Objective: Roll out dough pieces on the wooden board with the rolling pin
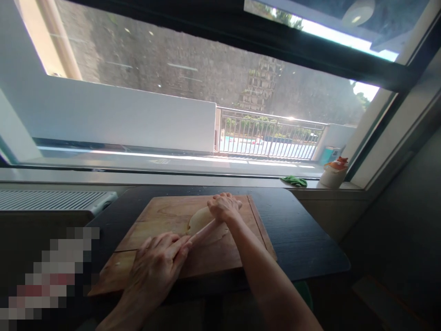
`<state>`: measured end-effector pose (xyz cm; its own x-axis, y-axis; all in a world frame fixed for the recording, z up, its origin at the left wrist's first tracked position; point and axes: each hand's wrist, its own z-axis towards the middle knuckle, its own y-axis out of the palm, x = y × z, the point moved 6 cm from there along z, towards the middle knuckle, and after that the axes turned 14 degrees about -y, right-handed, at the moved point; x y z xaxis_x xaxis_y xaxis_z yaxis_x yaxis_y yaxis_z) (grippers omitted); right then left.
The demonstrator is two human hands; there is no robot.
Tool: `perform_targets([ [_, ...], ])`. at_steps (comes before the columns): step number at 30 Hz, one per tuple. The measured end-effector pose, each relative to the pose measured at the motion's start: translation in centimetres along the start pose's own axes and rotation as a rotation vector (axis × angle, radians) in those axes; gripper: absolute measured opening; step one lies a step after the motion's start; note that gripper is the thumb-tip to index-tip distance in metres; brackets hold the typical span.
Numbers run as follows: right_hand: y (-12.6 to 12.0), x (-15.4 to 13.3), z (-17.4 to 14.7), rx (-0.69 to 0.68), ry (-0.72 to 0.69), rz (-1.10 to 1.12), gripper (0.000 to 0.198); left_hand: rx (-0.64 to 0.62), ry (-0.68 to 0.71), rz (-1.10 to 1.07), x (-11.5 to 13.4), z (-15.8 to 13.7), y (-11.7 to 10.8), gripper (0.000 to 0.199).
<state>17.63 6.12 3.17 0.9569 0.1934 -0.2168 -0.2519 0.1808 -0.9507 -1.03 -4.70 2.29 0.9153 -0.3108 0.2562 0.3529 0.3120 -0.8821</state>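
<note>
A pale rolling pin (205,232) lies slantwise across a flattened round of dough (200,219). My left hand (160,255) is closed over the pin's near end, at the lower left. On its far end, at the upper right, rests my right hand (224,206), with its fingers curled over the pin. The dough shows on both sides of the pin, and part of it is hidden beneath the pin and my right hand. Under all this lies a wooden board (172,207).
The board sits on a dark table (296,239) against a window sill (206,180). On the sill are a green leafy-looking item (294,181) and a white pot-like figure (334,176) with an orange top. A radiator (55,201) stands at left. Something green (303,293) shows below the table.
</note>
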Motion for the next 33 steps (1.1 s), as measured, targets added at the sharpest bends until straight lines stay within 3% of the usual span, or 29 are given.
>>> perform_targets([
  [10,-0.6,1.6,-5.8,0.143,-0.015,-0.07,0.039,0.012,0.096,0.02,2.0,-1.8,-1.0,0.035],
  [13,-0.6,1.6,-5.5,0.133,0.002,-0.073,0.038,0.016,0.096,0.01,2.0,-1.7,-1.1,0.034],
  [23,0.0,0.4,0.0,0.006,0.138,0.003,0.039,-0.004,0.002,0.047,-1.0,-0.2,0.3,0.036],
  [27,0.0,0.5,-0.9,0.036,0.11,-0.025,0.039,0.009,0.03,0.023,-0.7,-0.7,0.3,0.036],
  [33,-0.7,1.5,-5.1,0.117,0.069,-0.071,0.039,0.019,0.085,-0.002,0.8,-2.0,-0.3,0.034],
])
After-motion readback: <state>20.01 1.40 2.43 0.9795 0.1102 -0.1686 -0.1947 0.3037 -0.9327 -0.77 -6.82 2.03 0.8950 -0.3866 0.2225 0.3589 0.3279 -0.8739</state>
